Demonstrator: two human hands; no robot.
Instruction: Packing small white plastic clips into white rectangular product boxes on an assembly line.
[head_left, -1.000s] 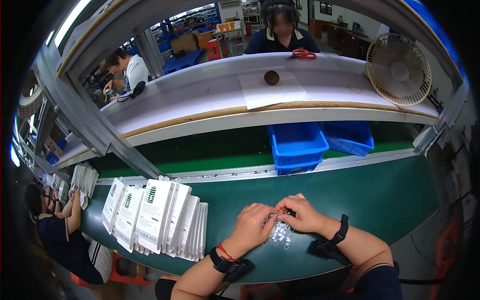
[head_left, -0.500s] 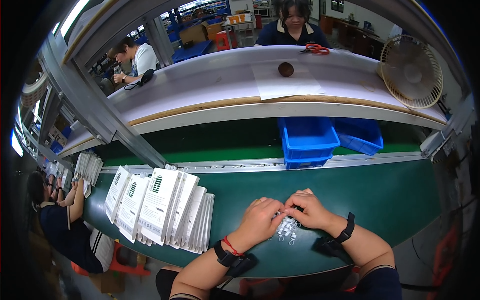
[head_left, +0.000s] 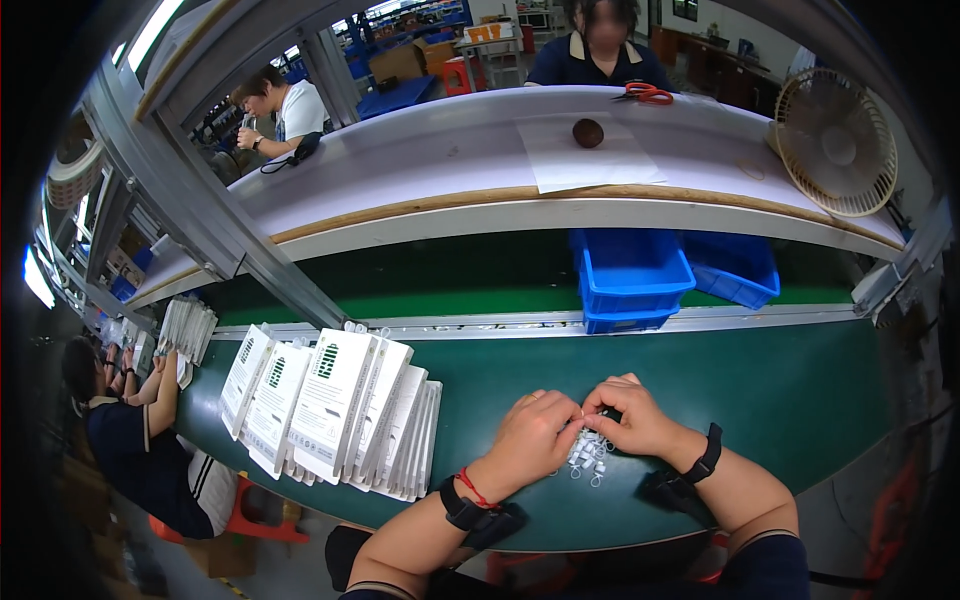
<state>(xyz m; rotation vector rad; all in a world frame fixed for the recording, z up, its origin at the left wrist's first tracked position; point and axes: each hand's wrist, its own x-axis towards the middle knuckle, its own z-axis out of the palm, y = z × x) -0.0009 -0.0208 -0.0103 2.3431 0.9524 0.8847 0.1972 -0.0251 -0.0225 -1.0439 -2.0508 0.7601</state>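
My left hand (head_left: 537, 432) and my right hand (head_left: 632, 415) meet fingertip to fingertip over the green tabletop. Both are closed in a pinch; what sits between the fingertips is too small and too covered to make out. Just below them lies a small heap of white tags with thin looped strings (head_left: 588, 456), partly hidden by my fingers. To the left of my hands, flat white boxes with green print (head_left: 335, 405) stand leaning in a row, some with small loops at their top edges.
Blue plastic bins (head_left: 636, 277) stand behind the metal rail. Above runs a white shelf (head_left: 450, 150) holding red-handled scissors (head_left: 645, 93), a brown ball (head_left: 588, 133) and a fan (head_left: 836, 142). A metal post (head_left: 215, 200) rises at left. Co-workers sit at far left and beyond the shelf.
The whole view has shifted slightly, so the scene sits a little further right. My hands stay together over the tags, the fingertips still pinched.
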